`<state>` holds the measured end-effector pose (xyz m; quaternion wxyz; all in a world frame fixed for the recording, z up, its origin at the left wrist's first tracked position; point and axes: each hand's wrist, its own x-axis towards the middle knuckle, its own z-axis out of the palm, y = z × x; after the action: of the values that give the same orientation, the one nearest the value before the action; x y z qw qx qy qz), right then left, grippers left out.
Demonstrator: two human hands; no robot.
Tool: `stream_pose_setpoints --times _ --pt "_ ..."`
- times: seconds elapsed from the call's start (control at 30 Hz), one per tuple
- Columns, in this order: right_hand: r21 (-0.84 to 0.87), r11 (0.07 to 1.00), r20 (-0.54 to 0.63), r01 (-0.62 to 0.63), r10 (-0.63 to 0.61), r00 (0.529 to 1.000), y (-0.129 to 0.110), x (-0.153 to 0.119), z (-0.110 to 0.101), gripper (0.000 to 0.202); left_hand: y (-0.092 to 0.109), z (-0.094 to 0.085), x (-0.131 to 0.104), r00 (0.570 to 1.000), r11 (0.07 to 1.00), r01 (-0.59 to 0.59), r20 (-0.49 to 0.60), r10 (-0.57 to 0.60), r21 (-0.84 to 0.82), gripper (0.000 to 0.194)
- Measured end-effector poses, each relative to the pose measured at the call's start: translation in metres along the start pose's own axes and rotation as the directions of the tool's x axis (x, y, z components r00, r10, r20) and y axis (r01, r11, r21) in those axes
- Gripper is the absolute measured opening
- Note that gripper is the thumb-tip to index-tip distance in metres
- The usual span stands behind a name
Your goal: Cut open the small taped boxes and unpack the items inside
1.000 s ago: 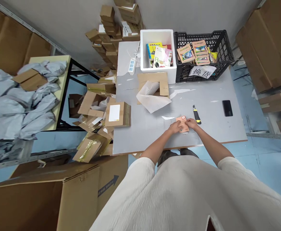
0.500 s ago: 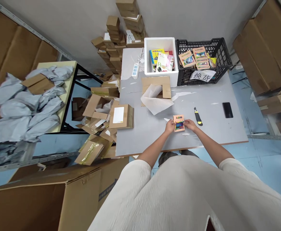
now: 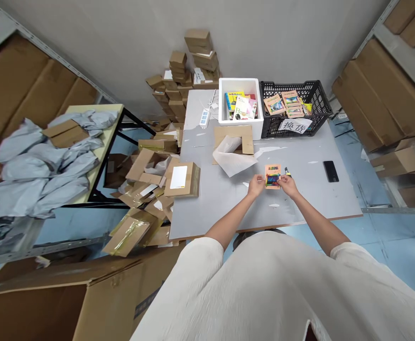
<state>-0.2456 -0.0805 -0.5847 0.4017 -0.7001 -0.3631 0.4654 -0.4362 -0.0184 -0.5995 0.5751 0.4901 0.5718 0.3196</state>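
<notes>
With the small orange pack [image 3: 273, 172] as the centre of the dial and 12 o'clock away from the person, the pack sits between the two hands above the near part of the grey bench [image 3: 225, 206]. Its colourful printed face is turned up; whether it rests on the surface or is lifted slightly I cannot tell. The right hand [image 3: 288, 185], at 4 o'clock, is nearly closed, thumb and fingers pinching the pack's lower right edge. The left hand [image 3: 256, 185], at 8 o'clock, has its fingers curled in, with the tips at the pack's left edge; whether it grips there I cannot tell.

A black and yellow cutter [image 3: 286, 172] lies just beside at 3 o'clock, partly hidden by the right hand. Well apart, also at 3 o'clock, is a black phone [image 3: 331, 171]. At 10 o'clock, crumpled white wrapping [image 3: 229, 157] lies over a piece of brown cardboard [image 3: 222, 131]. Farther off at 11 o'clock stands a white box [image 3: 242, 131] with books [image 3: 245, 108] inside. Touching it, toward 1 o'clock, is a black crate [image 3: 271, 129] of similar orange packs [image 3: 274, 104], a handwritten sign [image 3: 295, 125] on its near side. A taped carton [image 3: 182, 180] with a white label sits at 9 o'clock, on the bench's left edge.
</notes>
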Motion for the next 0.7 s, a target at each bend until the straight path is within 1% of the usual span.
stream_pose_setpoints --times 0.07,0.1,0.13,0.17,0.2,0.27,0.3,0.33,0.37,0.4,0.43,0.5,0.53,0.57,0.6,0.63,0.7 --pt "-0.076 0.99 -0.012 0.119 -0.12 0.993 -0.01 -0.003 0.004 0.031 0.01 0.006 -0.002 0.993 0.993 0.041 0.116 -0.028 -0.114 0.024" --pt "-0.141 0.969 0.0 0.202 -0.204 0.979 -0.014 -0.006 0.007 0.03 0.015 0.009 -0.004 0.984 0.982 0.068 0.174 -0.037 -0.177 0.027" --pt "-0.222 0.93 0.026 0.293 -0.295 0.955 -0.019 -0.01 0.01 0.029 0.02 0.011 -0.005 0.975 0.968 0.082 0.219 -0.029 -0.237 0.031" --pt "-0.308 0.872 0.063 0.381 -0.38 0.923 -0.023 -0.013 0.013 0.029 0.024 0.013 -0.005 0.97 0.953 0.087 0.242 -0.015 -0.289 0.035" --pt "-0.386 0.803 0.105 0.454 -0.45 0.887 -0.027 -0.016 0.015 0.029 0.027 0.013 -0.006 0.97 0.941 0.086 0.242 -0.004 -0.327 0.038" --pt "-0.481 0.686 0.181 0.545 -0.531 0.828 -0.033 -0.02 0.019 0.028 0.032 0.011 -0.005 0.981 0.931 0.075 0.193 -0.005 -0.357 0.043" --pt "-0.493 0.66 0.201 0.566 -0.547 0.813 -0.035 -0.021 0.02 0.027 0.034 0.009 -0.004 0.987 0.931 0.076 0.16 -0.019 -0.356 0.044" --pt "-0.486 0.658 0.206 0.575 -0.553 0.808 -0.036 -0.02 0.02 0.027 0.035 0.006 -0.002 0.991 0.933 0.082 0.132 -0.037 -0.352 0.044" --pt "-0.467 0.677 0.192 0.569 -0.55 0.813 -0.037 -0.018 0.02 0.028 0.036 0.002 -0.001 0.992 0.933 0.089 0.113 -0.053 -0.349 0.043" --pt "-0.442 0.712 0.158 0.545 -0.536 0.829 -0.037 -0.014 0.018 0.029 0.038 -0.002 0.001 0.993 0.932 0.096 0.104 -0.063 -0.348 0.041" --pt "-0.413 0.76 0.106 0.502 -0.508 0.855 -0.038 -0.01 0.016 0.032 0.039 -0.005 0.002 0.992 0.931 0.099 0.103 -0.067 -0.351 0.039" --pt "-0.328 0.867 -0.011 0.375 -0.401 0.916 -0.039 -0.001 0.012 0.041 0.043 -0.012 0.005 0.992 0.928 0.097 0.107 -0.063 -0.359 0.037" --pt "-0.268 0.914 -0.045 0.304 -0.327 0.944 -0.039 0.003 0.01 0.045 0.045 -0.014 0.006 0.993 0.927 0.091 0.106 -0.056 -0.364 0.037" --pt "-0.199 0.952 -0.049 0.234 -0.248 0.968 -0.04 0.007 0.008 0.047 0.047 -0.016 0.007 0.994 0.926 0.084 0.102 -0.049 -0.369 0.036" --pt "-0.129 0.977 -0.024 0.169 -0.174 0.984 -0.041 0.009 0.007 0.048 0.049 -0.018 0.007 0.994 0.925 0.076 0.097 -0.043 -0.373 0.036" --pt "-0.067 0.991 0.014 0.115 -0.115 0.993 -0.043 0.01 0.006 0.047 0.051 -0.019 0.008 0.995 0.925 0.07 0.09 -0.039 -0.374 0.036" --pt "0.028 0.998 0.061 0.05 -0.051 0.997 -0.047 0.009 0.007 0.047 0.056 -0.023 0.009 0.997 0.927 0.063 0.071 -0.04 -0.37 0.036"
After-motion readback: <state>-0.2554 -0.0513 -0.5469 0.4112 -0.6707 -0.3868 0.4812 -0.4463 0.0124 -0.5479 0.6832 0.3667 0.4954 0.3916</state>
